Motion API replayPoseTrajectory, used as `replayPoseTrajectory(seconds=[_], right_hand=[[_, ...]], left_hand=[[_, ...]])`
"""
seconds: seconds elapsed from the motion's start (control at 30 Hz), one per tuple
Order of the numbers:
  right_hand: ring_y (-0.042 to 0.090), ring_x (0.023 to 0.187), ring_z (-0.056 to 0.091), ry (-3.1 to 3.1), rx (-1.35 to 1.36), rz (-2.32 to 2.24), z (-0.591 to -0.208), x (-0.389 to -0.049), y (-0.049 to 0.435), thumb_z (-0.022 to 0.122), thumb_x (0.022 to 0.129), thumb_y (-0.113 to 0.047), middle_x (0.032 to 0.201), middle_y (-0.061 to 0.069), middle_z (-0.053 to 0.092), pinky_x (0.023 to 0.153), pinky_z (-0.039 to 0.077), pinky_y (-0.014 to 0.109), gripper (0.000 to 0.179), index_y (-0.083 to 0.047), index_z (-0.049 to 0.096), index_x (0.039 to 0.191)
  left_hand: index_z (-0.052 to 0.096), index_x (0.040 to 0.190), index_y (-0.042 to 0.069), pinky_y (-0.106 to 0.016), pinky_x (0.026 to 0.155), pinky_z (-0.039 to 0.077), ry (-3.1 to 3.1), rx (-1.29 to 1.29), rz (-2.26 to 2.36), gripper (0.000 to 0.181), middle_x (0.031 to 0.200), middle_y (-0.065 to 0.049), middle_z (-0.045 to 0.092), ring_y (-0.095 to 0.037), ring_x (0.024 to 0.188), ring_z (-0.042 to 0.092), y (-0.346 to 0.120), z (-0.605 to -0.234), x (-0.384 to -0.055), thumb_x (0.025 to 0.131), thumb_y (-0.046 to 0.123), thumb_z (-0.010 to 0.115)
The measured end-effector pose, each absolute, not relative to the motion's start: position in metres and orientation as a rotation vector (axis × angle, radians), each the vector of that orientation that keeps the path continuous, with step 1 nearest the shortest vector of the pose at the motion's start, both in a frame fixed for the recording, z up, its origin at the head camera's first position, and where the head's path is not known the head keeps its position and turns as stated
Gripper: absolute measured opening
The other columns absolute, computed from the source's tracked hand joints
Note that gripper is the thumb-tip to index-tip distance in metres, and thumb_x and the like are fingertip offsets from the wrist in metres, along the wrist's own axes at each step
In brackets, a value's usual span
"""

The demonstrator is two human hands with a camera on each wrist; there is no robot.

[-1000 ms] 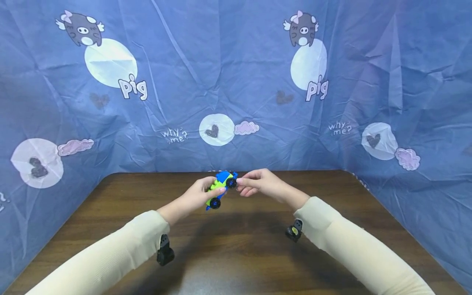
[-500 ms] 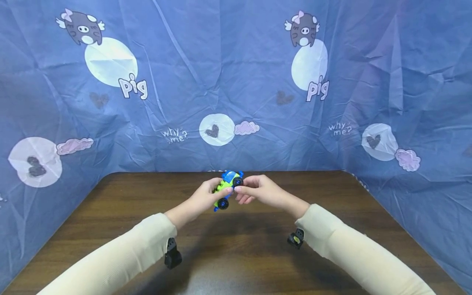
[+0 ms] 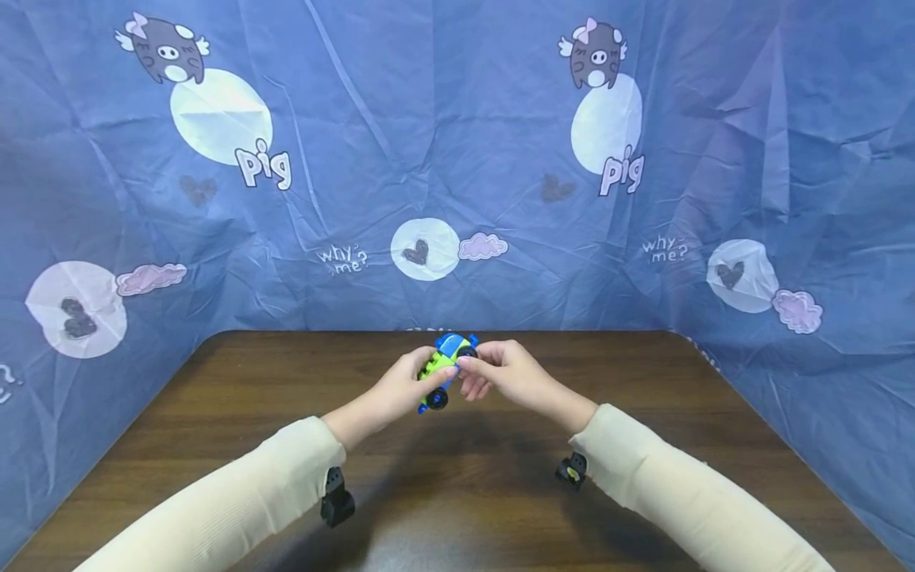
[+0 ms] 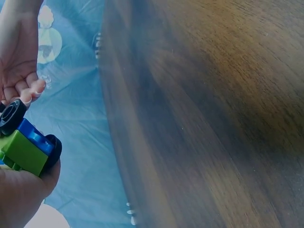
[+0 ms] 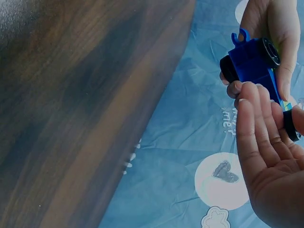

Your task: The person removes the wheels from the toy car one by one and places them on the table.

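Note:
Held up over the table's far part is a small toy car (image 3: 452, 345), bright green and blue with black wheels. My left hand (image 3: 396, 388) grips it by the body, thumb along the near side. With thumb and forefinger, my right hand (image 3: 515, 372) pinches a black wheel (image 5: 289, 125) at the car's right end; its other fingers extend under the car. The right wrist view shows the car's blue underside (image 5: 254, 71) with a small blue hook at one end. In the left wrist view, green body blocks (image 4: 26, 152) show above the left palm.
The dark wooden table (image 3: 443, 492) spreads beneath both hands. A blue cloth (image 3: 500, 159) printed with pigs, hearts and clouds hangs behind it and along the sides. Black wrist cameras (image 3: 336, 498) hang under both cream sleeves (image 3: 236, 485).
The left hand has carried the toy car slightly right, toward the right hand. The right hand's thumb and forefinger have moved further onto the wheel, which they now partly cover.

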State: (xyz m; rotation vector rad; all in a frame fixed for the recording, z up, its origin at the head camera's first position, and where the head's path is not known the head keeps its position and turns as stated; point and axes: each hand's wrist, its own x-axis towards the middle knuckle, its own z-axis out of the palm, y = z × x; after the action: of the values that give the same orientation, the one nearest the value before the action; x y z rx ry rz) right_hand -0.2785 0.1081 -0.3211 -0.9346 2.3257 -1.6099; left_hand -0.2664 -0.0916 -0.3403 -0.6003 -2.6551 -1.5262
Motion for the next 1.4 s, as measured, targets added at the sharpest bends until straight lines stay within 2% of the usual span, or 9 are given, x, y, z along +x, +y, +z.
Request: replayPoseTrajectory(seconds=[0.2, 0.43, 0.67, 1.0, 1.13, 1.23, 1.4], right_hand=[[0.025, 0.061, 0.069, 2.357, -0.948, -1.649, -0.3229, -0.2768, 0.1072, 0.056, 0.099, -0.016, 0.074, 0.024, 0.069, 0.057, 0.058, 0.036, 0.029, 0.009, 0.066, 0.088], [0.027, 0.062, 0.070, 2.385, -0.966, -1.661, -0.3256, -0.2762, 0.1068, 0.057, 0.098, -0.014, 0.073, 0.025, 0.069, 0.061, 0.058, 0.046, 0.027, 0.009, 0.066, 0.087], [0.028, 0.063, 0.070, 2.399, -0.968, -1.647, -0.3257, -0.2760, 0.1066, 0.058, 0.097, -0.014, 0.073, 0.024, 0.070, 0.062, 0.057, 0.048, 0.027, 0.010, 0.067, 0.089], [0.029, 0.062, 0.070, 2.468, -1.001, -1.629, -0.3285, -0.2749, 0.1052, 0.059, 0.096, -0.013, 0.072, 0.022, 0.070, 0.058, 0.058, 0.034, 0.026, 0.011, 0.067, 0.088], [0.028, 0.062, 0.070, 2.503, -1.015, -1.622, -0.3298, -0.2747, 0.1046, 0.060, 0.096, -0.013, 0.071, 0.020, 0.071, 0.060, 0.058, 0.039, 0.026, 0.010, 0.066, 0.084], [0.032, 0.063, 0.070, 2.507, -1.031, -1.628, -0.3288, -0.2739, 0.1040, 0.061, 0.096, -0.012, 0.071, 0.020, 0.071, 0.061, 0.058, 0.044, 0.026, 0.010, 0.066, 0.084], [0.036, 0.065, 0.070, 2.506, -1.042, -1.643, -0.3254, -0.2717, 0.1027, 0.061, 0.095, -0.012, 0.072, 0.021, 0.071, 0.060, 0.058, 0.041, 0.024, 0.008, 0.067, 0.085]], left_hand=[[0.055, 0.115, -0.005, -0.026, 0.068, 0.048, -2.663, -0.607, -1.405, 0.034, 0.084, -0.007, 0.057, -0.014, 0.075, 0.055, -0.0885, -0.3389, -0.2649, 0.096, 0.023, 0.059], [0.055, 0.113, -0.005, -0.027, 0.067, 0.047, -2.673, -0.605, -1.373, 0.033, 0.082, -0.006, 0.056, -0.013, 0.073, 0.054, -0.0867, -0.3394, -0.2652, 0.096, 0.023, 0.059], [0.056, 0.110, -0.005, -0.027, 0.067, 0.046, -2.676, -0.613, -1.353, 0.031, 0.080, -0.006, 0.056, -0.013, 0.072, 0.053, -0.0869, -0.3395, -0.2645, 0.096, 0.023, 0.060], [0.055, 0.111, -0.004, -0.027, 0.066, 0.046, -2.702, -0.580, -1.340, 0.031, 0.080, -0.006, 0.055, -0.013, 0.071, 0.053, -0.0867, -0.3387, -0.2631, 0.096, 0.023, 0.059], [0.055, 0.107, -0.004, -0.027, 0.066, 0.045, -2.695, -0.573, -1.354, 0.029, 0.080, -0.005, 0.054, -0.013, 0.071, 0.052, -0.0868, -0.3391, -0.2620, 0.097, 0.023, 0.059], [0.055, 0.104, -0.003, -0.027, 0.066, 0.045, -2.686, -0.571, -1.366, 0.027, 0.079, -0.005, 0.053, -0.014, 0.072, 0.051, -0.0871, -0.3385, -0.2609, 0.096, 0.023, 0.060], [0.055, 0.105, -0.003, -0.027, 0.067, 0.045, -2.682, -0.571, -1.384, 0.027, 0.080, -0.005, 0.053, -0.014, 0.072, 0.052, -0.0889, -0.3358, -0.2596, 0.097, 0.023, 0.060]])
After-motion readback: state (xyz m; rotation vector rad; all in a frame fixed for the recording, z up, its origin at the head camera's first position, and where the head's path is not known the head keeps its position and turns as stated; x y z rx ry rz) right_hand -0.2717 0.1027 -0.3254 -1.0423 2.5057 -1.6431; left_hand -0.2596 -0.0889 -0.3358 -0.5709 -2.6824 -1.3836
